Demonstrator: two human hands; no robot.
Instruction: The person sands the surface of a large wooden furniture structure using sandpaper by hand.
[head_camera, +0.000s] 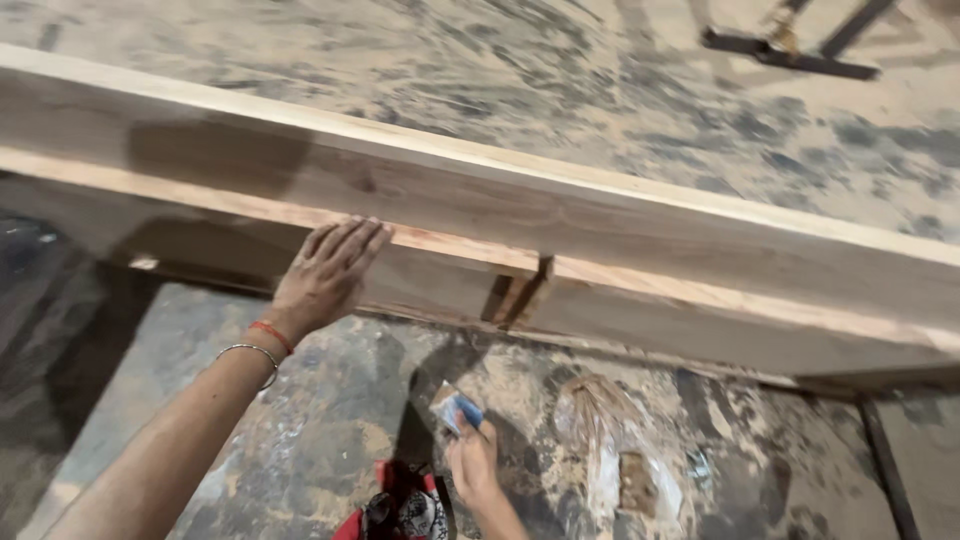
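A long pale wooden frame (600, 210) runs across the view from upper left to right, with a stepped edge and a dark notch near the middle. My left hand (325, 275) lies flat against the frame's lower face, fingers together and stretched, a red thread and a metal bangle on the wrist. Lower down, my right hand (472, 462) grips a small scraper with a blue handle (456, 408), its blade pointing up toward the frame. The scraper is apart from the wood.
A clear plastic bag (620, 450) with brownish contents lies on the stained, dusty floor to the right of my right hand. A red and black cloth (400, 510) sits at the bottom edge. A dark metal bar (790, 55) lies at the top right.
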